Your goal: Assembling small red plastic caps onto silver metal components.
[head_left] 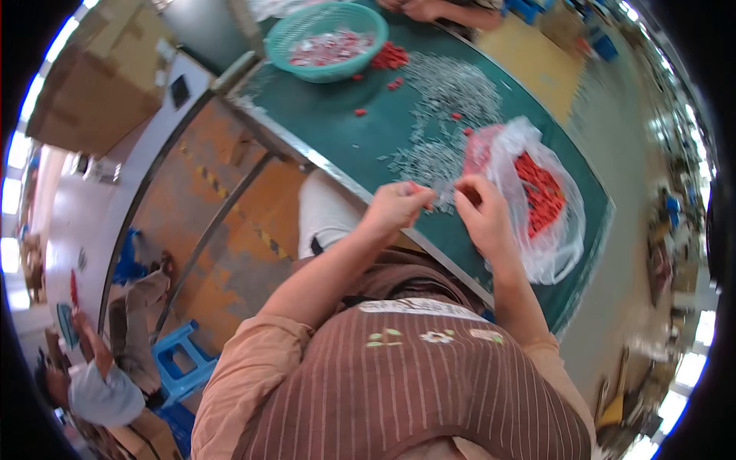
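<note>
My left hand (pixel 397 207) is closed in a pinch over the near edge of the green-topped table (pixel 322 130), with a speck of red showing at its fingers. Close beside it, my right hand (pixel 484 215) has thumb and fingertips curled together. Something small and translucent shows blurred between the hands; I cannot make out what it is. Just beyond them lies a pile of small grey-silver pieces (pixel 429 162). A clear plastic bag (pixel 563 257) full of small red pieces (pixel 540 195) stands open by my right hand.
A larger heap of silver pieces (pixel 452 84) lies farther back, beside loose red pieces (pixel 391 55). At the far left, a green basket (pixel 277 50) holds clear-and-red items. Another person's hands (pixel 422 9) rest at the far edge. Leftward are a blue stool (pixel 180 360) and a cardboard box (pixel 100 84).
</note>
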`<action>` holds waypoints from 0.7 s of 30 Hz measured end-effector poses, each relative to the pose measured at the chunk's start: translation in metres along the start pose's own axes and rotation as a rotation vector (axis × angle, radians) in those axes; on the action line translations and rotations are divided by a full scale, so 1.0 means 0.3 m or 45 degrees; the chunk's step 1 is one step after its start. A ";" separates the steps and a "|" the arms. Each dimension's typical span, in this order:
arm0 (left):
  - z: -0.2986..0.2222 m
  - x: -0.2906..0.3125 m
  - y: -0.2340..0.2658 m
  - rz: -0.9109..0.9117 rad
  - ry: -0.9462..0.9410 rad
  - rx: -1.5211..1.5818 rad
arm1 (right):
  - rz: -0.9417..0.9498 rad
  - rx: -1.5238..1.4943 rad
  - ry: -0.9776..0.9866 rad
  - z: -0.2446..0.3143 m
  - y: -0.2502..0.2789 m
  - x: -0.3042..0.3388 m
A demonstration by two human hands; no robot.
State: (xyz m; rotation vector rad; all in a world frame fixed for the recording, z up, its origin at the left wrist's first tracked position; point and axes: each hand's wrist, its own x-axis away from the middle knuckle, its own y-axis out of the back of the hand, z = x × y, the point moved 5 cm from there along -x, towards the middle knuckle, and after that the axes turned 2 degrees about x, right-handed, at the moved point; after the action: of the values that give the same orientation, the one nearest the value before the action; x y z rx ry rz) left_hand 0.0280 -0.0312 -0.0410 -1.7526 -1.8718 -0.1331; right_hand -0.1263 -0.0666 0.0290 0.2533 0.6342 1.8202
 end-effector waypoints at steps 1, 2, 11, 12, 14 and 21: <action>-0.010 -0.010 -0.007 0.064 -0.021 0.085 | -0.012 -0.074 -0.065 -0.029 -0.005 -0.003; -0.004 -0.029 -0.006 0.109 0.002 0.081 | -0.044 -0.053 -0.097 -0.050 -0.006 -0.006; 0.016 -0.048 -0.009 0.011 -0.080 -0.042 | -0.003 -0.082 -0.022 -0.013 -0.026 0.016; 0.015 -0.032 -0.029 -0.044 -0.077 -0.150 | 0.014 -0.009 -0.032 -0.021 -0.015 0.031; 0.016 -0.040 -0.042 -0.062 -0.261 -0.386 | 0.038 0.045 -0.055 -0.037 -0.038 0.012; 0.007 -0.008 -0.067 -0.100 -0.724 -0.643 | 0.102 -0.075 -0.219 -0.127 -0.051 0.024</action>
State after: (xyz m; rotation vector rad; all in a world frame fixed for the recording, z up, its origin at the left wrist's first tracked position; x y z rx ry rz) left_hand 0.0083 -0.0350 -0.0377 -2.2221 -2.4770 -0.1594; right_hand -0.1340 -0.0678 -0.0119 0.3959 0.4554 1.8670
